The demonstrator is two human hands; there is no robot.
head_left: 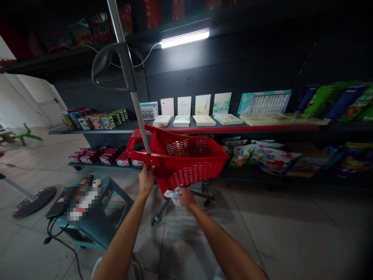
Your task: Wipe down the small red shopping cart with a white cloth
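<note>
A red plastic shopping cart with perforated sides stands in front of me on grey legs with casters. At its near left corner, below the handle, my left hand has its fingers closed on the edge of the basket. My right hand grips a crumpled white cloth against the lower near side of the cart. Part of the cloth is hidden by the fingers, and I cannot make out whether it is fabric or tissue. The cart's red handle rises above my left hand.
A metal pole with a grey handle crosses in front of the cart. To the left stands a blue-grey stool bearing items and cables. Dark shelves behind hold notebooks, boxes and snack bags. A round pole base sits far left.
</note>
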